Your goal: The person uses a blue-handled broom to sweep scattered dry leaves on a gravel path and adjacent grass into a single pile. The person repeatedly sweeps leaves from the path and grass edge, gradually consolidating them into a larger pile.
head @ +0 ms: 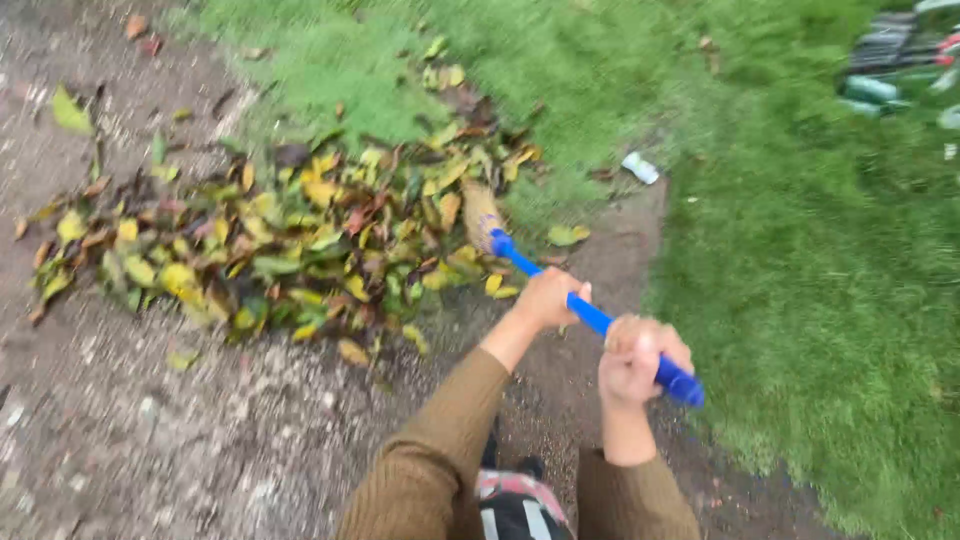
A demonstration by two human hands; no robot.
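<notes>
A broom with a blue handle (pixel 598 320) runs from my hands up and left to its straw-coloured head (pixel 480 213), which rests in a pile of yellow, green and brown leaves (pixel 270 240). My left hand (pixel 548 297) grips the handle lower down, nearer the head. Close behind it, my right hand (pixel 638 357) holds the handle near its top end. Both arms wear brown ribbed sleeves.
The leaves lie on a gravel and dirt path (pixel 150 420). Grass (pixel 820 260) borders it on the right and at the top. A small white piece of litter (pixel 640 167) lies at the grass edge. Blurred dark and green objects (pixel 895 60) sit top right.
</notes>
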